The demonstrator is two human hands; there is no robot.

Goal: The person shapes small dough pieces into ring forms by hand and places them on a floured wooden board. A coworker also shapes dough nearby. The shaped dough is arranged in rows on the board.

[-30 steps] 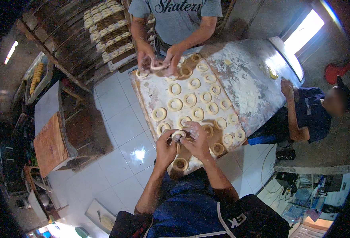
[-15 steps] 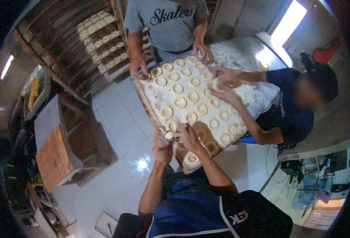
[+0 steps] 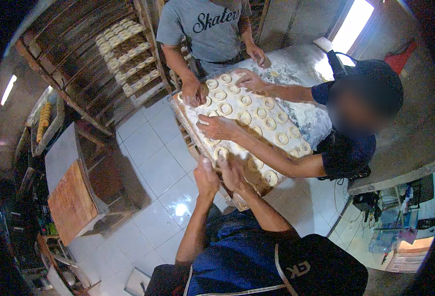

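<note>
My left hand (image 3: 206, 175) is closed near the lower left edge of a flour-dusted board (image 3: 189, 112) covered with several dough rings (image 3: 245, 117); whatever it holds is hidden. My right hand (image 3: 232, 175) is beside it, blurred, its fingers unclear. A dough ring (image 3: 221, 153) sits just beyond my fingertips; I cannot tell whether they touch it. A co-worker in a dark cap (image 3: 363, 89) reaches over the board from the right, one hand (image 3: 215, 127) just above my hands, the other (image 3: 249, 83) at the far end.
Another person (image 3: 200, 37) in a grey shirt stands across the board, hands at its far edge. A floured metal table (image 3: 299, 64) adjoins it. A rack (image 3: 128, 55) with trays of rings stands upper left. A stand with a wooden top (image 3: 72, 200) is left on the tiled floor.
The co-worker on the right has reached much further across the board, one hand now near mine. The dough piece seen between my hands earlier is no longer clearly visible.
</note>
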